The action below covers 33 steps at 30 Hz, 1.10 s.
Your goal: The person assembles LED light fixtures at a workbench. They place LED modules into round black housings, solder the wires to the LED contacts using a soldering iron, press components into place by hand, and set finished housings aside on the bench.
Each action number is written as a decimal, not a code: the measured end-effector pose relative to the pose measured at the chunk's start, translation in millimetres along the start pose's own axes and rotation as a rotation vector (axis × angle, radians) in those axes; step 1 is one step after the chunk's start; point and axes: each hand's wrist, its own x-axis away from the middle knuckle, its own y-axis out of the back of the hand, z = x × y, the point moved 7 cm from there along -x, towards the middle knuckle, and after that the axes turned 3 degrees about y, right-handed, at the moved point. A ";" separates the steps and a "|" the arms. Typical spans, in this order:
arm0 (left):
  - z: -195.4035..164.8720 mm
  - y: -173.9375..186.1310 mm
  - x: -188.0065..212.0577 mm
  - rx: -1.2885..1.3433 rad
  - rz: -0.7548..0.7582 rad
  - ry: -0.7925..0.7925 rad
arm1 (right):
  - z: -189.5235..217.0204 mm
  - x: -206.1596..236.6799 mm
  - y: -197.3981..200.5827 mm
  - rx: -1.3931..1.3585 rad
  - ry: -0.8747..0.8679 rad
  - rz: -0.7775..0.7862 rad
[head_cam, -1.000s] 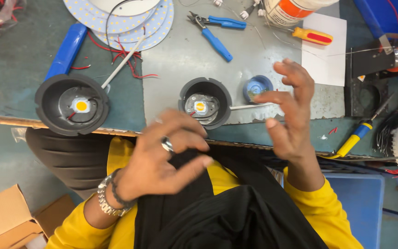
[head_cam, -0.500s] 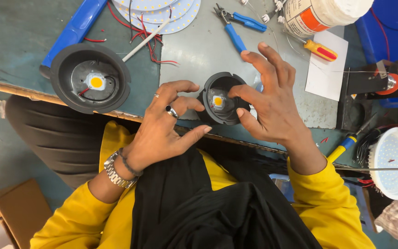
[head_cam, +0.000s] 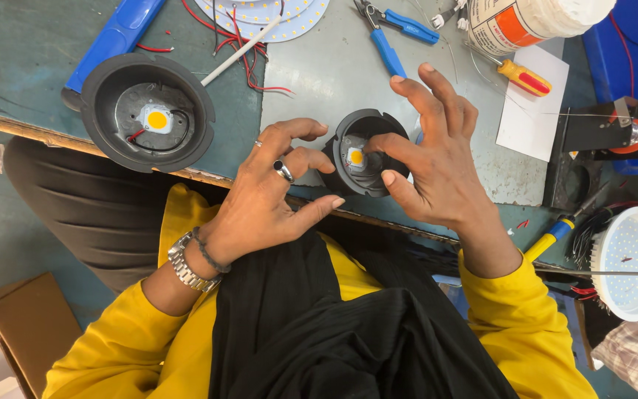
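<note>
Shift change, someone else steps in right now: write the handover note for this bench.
Left hand: fingers on the near side of the small black lamp housing, steadying it at the bench edge.
Right hand: thumb and forefinger reach into the housing, at the yellow LED chip inside.
Larger black housing sits to the left, its LED chip seated and wired.
Blue pliers and red-yellow screwdriver lie beyond, untouched.
Done: chip is in the small housing. Left: whether it is fixed or wired cannot be told; check that first.
</note>
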 end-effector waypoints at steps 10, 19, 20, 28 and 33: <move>1.4 0.8 0.8 -0.022 0.005 -0.008 | 0.3 0.6 -1.9 -0.025 -0.005 0.000; 2.6 0.3 1.6 -0.018 0.011 -0.004 | -1.2 1.4 -0.8 -0.039 -0.015 -0.023; 3.1 -0.2 2.3 -0.019 0.009 -0.008 | -2.2 2.6 -1.9 -0.044 -0.017 -0.022; -11.9 9.0 4.3 -0.043 -0.077 -0.095 | -49.3 55.8 23.2 -0.307 -0.237 -0.425; -35.0 -17.0 8.6 0.227 0.162 -0.126 | -89.6 113.7 16.1 -0.458 -0.415 -0.586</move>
